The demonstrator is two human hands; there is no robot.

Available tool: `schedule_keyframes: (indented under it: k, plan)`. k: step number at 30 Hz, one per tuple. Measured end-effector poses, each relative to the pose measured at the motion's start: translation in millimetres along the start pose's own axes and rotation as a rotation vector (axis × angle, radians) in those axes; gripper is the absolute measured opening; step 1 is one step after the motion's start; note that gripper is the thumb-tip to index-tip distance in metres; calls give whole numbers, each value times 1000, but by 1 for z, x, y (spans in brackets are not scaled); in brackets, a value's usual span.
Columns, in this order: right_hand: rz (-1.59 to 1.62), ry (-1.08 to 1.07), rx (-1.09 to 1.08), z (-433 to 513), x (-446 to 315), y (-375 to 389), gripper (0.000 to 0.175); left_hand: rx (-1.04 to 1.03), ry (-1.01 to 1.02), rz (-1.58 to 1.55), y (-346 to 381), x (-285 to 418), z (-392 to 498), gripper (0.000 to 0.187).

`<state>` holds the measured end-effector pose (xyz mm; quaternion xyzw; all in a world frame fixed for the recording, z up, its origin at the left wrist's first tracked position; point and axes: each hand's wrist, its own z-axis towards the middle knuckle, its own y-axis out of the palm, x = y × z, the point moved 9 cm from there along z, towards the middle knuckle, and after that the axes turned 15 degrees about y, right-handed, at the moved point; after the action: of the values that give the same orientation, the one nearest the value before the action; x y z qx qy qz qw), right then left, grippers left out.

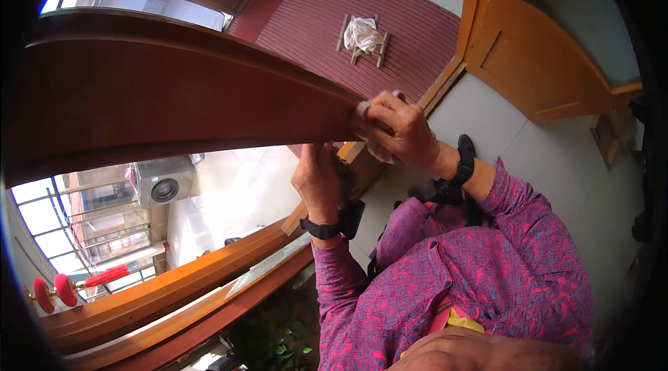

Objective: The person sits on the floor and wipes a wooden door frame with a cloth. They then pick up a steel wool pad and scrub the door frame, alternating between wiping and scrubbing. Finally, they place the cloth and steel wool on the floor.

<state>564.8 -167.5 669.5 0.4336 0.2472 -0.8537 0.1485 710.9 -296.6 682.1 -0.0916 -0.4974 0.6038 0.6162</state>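
A dark red-brown wooden door or panel stretches from the left to the middle. My right hand is closed at its near end, around a greyish, cloth-like thing that shows between the fingers. Just below and to the left, my left hand is raised with its fingertips at the panel's lower edge; whether they grip it is hidden. A dark, blurred thing shows beside the left hand. Both wrists wear black straps with a dark device.
A small wooden folding stool with white cloth stands on a red ribbed mat. An orange-brown door is at right, a washing machine at left. A wooden sill with red hanging ornaments lies lower left.
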Motion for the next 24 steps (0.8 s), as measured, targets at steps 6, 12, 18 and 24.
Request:
schedule_keyframes:
  k: [6, 12, 18, 24]
  plan:
    - [185, -232, 229, 51, -79, -27, 22, -34, 9, 129, -2, -3, -3, 23]
    - [-15, -124, 92, -6, -1, 15, 24, -29, 10, -46, 1, -2, -2, 24]
    - [-215, 559, -283, -80, 171, 73, 14, -7, 20, -25, 2, 2, 1, 14]
    - [116, 391, -76, -85, 126, 43, 15, -13, 9, 37, 0, 1, -2, 9]
